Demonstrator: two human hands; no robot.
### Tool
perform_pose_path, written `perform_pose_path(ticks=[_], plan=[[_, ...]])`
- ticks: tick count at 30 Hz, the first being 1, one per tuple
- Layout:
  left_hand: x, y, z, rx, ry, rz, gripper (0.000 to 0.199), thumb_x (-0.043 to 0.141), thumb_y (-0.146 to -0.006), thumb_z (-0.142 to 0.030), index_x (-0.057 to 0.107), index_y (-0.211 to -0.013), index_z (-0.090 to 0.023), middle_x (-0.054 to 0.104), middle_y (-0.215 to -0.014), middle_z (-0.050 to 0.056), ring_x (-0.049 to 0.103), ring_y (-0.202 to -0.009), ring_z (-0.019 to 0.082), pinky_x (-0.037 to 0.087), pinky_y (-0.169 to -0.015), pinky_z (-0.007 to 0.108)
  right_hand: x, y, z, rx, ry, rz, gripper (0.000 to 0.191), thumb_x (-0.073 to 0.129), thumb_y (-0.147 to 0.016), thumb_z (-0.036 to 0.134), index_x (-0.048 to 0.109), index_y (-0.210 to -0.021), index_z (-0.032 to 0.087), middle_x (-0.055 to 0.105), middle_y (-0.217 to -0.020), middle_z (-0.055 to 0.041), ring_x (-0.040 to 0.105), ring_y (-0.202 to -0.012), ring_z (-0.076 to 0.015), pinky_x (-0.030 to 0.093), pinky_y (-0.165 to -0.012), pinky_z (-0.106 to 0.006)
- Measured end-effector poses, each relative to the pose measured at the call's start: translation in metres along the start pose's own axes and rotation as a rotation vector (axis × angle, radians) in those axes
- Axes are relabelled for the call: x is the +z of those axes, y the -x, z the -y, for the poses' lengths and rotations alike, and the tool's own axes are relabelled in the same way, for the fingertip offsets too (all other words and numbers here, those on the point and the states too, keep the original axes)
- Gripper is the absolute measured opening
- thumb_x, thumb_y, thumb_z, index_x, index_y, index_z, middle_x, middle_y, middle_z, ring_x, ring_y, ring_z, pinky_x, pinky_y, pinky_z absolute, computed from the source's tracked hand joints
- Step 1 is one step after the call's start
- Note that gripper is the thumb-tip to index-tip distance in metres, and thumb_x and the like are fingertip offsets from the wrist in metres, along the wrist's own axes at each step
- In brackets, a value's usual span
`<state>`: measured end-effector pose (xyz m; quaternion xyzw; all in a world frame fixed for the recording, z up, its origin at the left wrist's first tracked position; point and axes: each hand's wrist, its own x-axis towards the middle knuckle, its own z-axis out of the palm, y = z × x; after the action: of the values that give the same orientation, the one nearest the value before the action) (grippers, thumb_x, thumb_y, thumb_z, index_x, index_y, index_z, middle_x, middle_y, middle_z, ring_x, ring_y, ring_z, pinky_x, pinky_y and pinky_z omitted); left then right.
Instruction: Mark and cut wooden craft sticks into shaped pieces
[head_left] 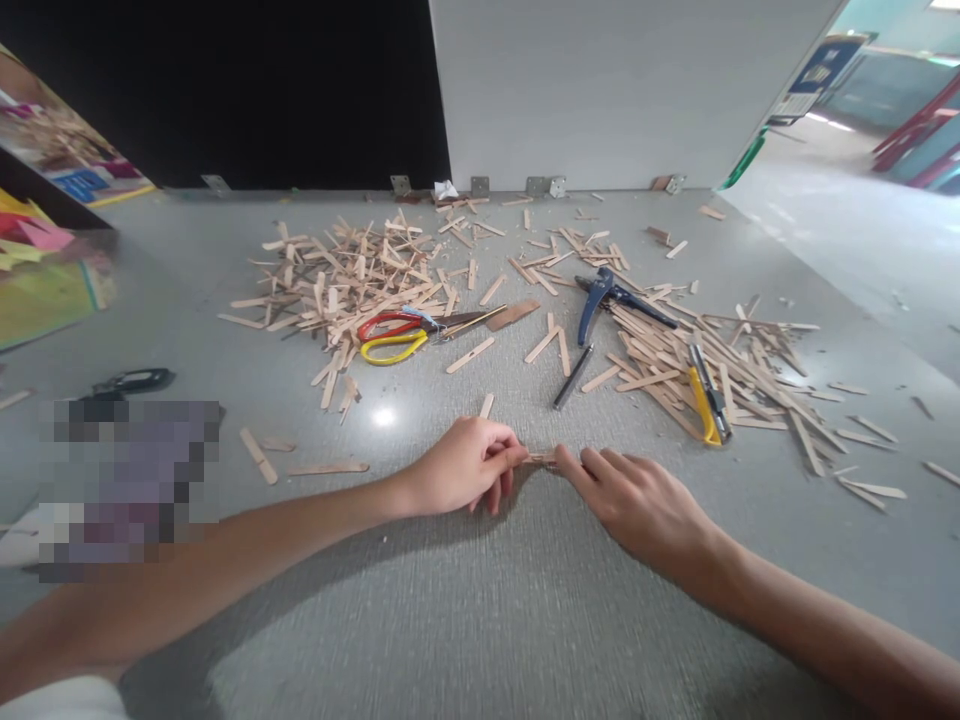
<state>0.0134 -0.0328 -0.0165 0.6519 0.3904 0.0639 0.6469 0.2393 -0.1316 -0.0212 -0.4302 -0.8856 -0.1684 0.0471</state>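
Note:
Close above the grey tabletop [450, 620], my left hand [465, 465] and my right hand [630, 495] grip a short piece made of thin wooden craft sticks [540, 459] from its two ends. The left thumb and fingertips pinch one end, with the other fingers curled below. On the far end, my right thumb and index finger are closed, and the rest of that hand is bent. Both fingertips partly hide the piece. Just behind my left hand a loose craft stick [487, 404] pokes up into view.
Scissors [396, 347] with red and yellow handles lie by a large stick pile [367, 265]. A second pile [667, 355] bears a blue hand cutter [596, 300] and a yellow utility knife [703, 400]. A dark rod [574, 378] lies between. Black and white panels [600, 90] stand behind.

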Motion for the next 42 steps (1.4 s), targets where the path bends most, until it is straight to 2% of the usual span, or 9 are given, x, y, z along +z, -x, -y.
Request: perform_pose_path(ticks=[5,10,17,21,25,31,38,40,42], plan=[[0.002,0.000,0.004,0.072,-0.037,-0.022,0.027,0.054,-0.102,-0.026,0.058,-0.077,-0.020,0.061,-0.053,-0.005,0.055,-0.034,0.009,0.036,-0.032,0.016,-0.008,-0.007,0.011,0.078,0.190,0.029,0.027,0.047,-0.095,-0.005,0.063,-0.100,0.016,0.060,-0.069,-0.0011,0.058,-0.056,-0.0175,0.035,-0.051,-0.032],[0.003,0.002,0.007,0.152,-0.088,-0.054,0.030,0.053,-0.102,-0.029,0.055,-0.074,-0.020,0.061,-0.055,-0.005,0.054,-0.036,0.009,0.038,-0.037,0.018,-0.012,-0.013,0.015,0.071,0.281,0.083,0.030,0.044,-0.093,-0.004,0.055,-0.081,0.021,0.053,-0.058,0.0010,0.048,-0.044,-0.0149,0.025,-0.047,-0.031],[0.005,0.003,0.012,0.203,-0.123,-0.070,0.032,0.049,-0.103,-0.028,0.054,-0.073,-0.020,0.058,-0.055,-0.006,0.051,-0.036,0.007,0.038,-0.041,0.018,-0.014,-0.020,0.020,0.075,0.314,0.125,0.032,0.039,-0.094,-0.005,0.054,-0.082,0.021,0.055,-0.056,-0.0010,0.047,-0.043,-0.0153,0.020,-0.045,-0.030],[0.005,0.002,0.012,0.207,-0.120,-0.090,0.030,0.049,-0.103,-0.028,0.054,-0.074,-0.020,0.057,-0.055,-0.006,0.050,-0.035,0.007,0.039,-0.043,0.019,-0.003,-0.019,0.004,0.053,0.178,0.131,0.026,0.045,-0.096,-0.002,0.055,-0.088,0.021,0.059,-0.059,-0.0001,0.049,-0.044,-0.0143,0.019,-0.046,-0.032],[0.007,0.002,0.012,0.210,-0.125,-0.108,0.032,0.050,-0.103,-0.034,0.053,-0.073,-0.021,0.056,-0.055,-0.006,0.049,-0.035,0.008,0.040,-0.043,0.020,0.000,-0.021,-0.004,-0.013,0.126,0.206,0.022,0.052,-0.095,-0.001,0.056,-0.090,0.021,0.063,-0.060,-0.0002,0.051,-0.042,-0.0132,0.015,-0.046,-0.033],[0.008,0.001,0.015,0.229,-0.136,-0.118,0.039,0.053,-0.103,-0.047,0.053,-0.074,-0.021,0.055,-0.055,-0.006,0.048,-0.037,0.008,0.036,-0.040,0.018,-0.010,-0.028,0.016,0.145,0.181,0.236,0.022,0.050,-0.094,-0.002,0.057,-0.089,0.019,0.061,-0.058,-0.0014,0.052,-0.042,-0.0126,0.014,-0.043,-0.030],[0.009,0.001,0.016,0.237,-0.158,-0.156,0.043,0.051,-0.103,-0.050,0.050,-0.071,-0.022,0.054,-0.053,-0.005,0.048,-0.037,0.008,0.036,-0.041,0.019,0.000,-0.036,-0.024,-0.092,0.126,0.341,0.021,0.048,-0.097,0.002,0.058,-0.094,0.021,0.067,-0.063,-0.0007,0.056,-0.045,-0.0143,0.013,-0.046,-0.033],[0.010,0.001,0.016,0.233,-0.149,-0.156,0.044,0.053,-0.103,-0.052,0.050,-0.071,-0.022,0.054,-0.054,-0.005,0.048,-0.037,0.008,0.036,-0.041,0.019,-0.003,-0.037,-0.018,-0.079,0.123,0.344,0.021,0.049,-0.097,0.002,0.059,-0.094,0.020,0.066,-0.063,-0.0008,0.056,-0.045,-0.0146,0.013,-0.047,-0.032],[0.010,0.002,0.015,0.227,-0.143,-0.156,0.045,0.053,-0.102,-0.054,0.051,-0.072,-0.022,0.054,-0.054,-0.005,0.048,-0.037,0.008,0.036,-0.041,0.019,-0.006,-0.036,0.003,0.037,0.174,0.307,0.021,0.050,-0.096,0.000,0.060,-0.094,0.018,0.064,-0.061,-0.0018,0.056,-0.045,-0.0150,0.013,-0.047,-0.030]])
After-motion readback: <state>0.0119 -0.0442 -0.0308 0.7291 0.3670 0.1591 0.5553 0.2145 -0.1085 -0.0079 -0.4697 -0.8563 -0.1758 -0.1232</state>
